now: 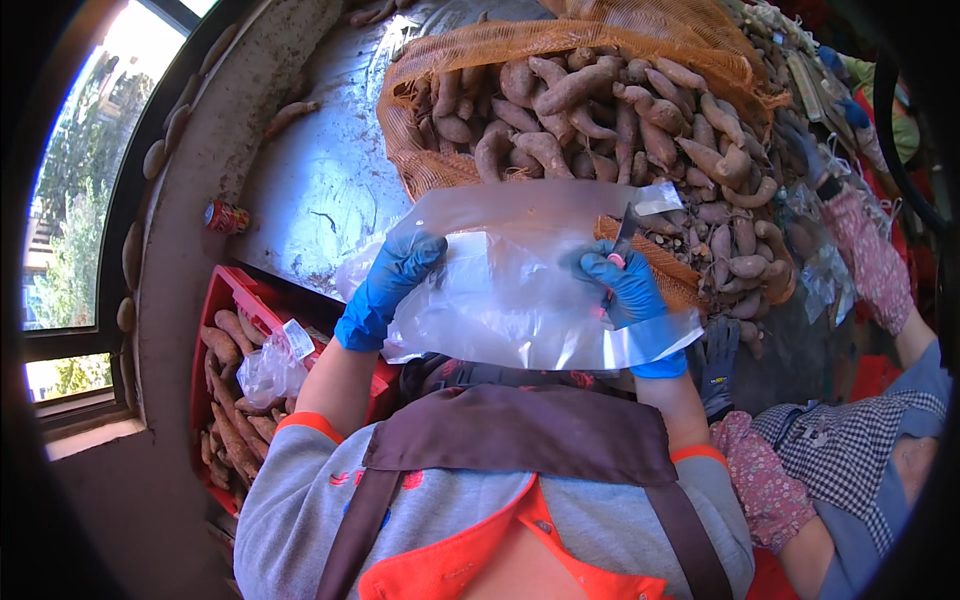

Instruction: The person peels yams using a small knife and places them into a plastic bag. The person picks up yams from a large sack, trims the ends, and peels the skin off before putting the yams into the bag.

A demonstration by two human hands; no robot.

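A clear plastic bag or sheet [517, 322] is spread in front of my chest, its upper part blurred. In a blue glove, my left hand [397, 281] grips it by its left side. My right hand [628, 289], gloved the same way, is closed around a small knife [622, 236] with a pinkish handle, its blade pointing up and away from me. The plastic also runs along this hand; whether the fingers pinch it is unclear. Just beyond lies a heap of sweet potatoes [577, 97] in an opened orange mesh sack [435, 60].
A red crate [238, 281] of sweet potatoes stands at left, with a crumpled plastic bag [274, 371] on top. Behind it are a drink can [226, 217] and a metal tabletop [307, 202]. A co-worker's floral sleeve [866, 255] reaches in at right, near a dark glove [718, 364].
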